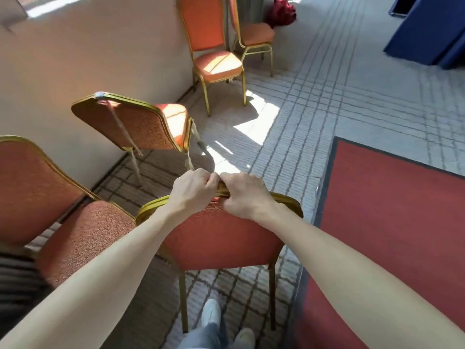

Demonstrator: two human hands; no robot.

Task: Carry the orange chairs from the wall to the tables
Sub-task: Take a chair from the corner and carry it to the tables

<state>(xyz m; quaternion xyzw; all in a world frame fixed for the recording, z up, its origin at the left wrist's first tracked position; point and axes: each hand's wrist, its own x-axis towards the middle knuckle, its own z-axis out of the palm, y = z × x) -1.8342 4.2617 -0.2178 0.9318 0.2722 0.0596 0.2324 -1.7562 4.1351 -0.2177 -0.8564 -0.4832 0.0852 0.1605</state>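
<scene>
Gripping the top rail of the orange chair with my left hand and right hand side by side, I see it just beside the red surface, other chairs along the wall.

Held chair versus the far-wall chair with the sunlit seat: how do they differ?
The left hand and right hand grip the held chair; the far chair stands untouched. The held chair shows its back, the far chair its front. Sun lights the far chair's seat, not the held chair. Both are orange, gold-framed.
</scene>
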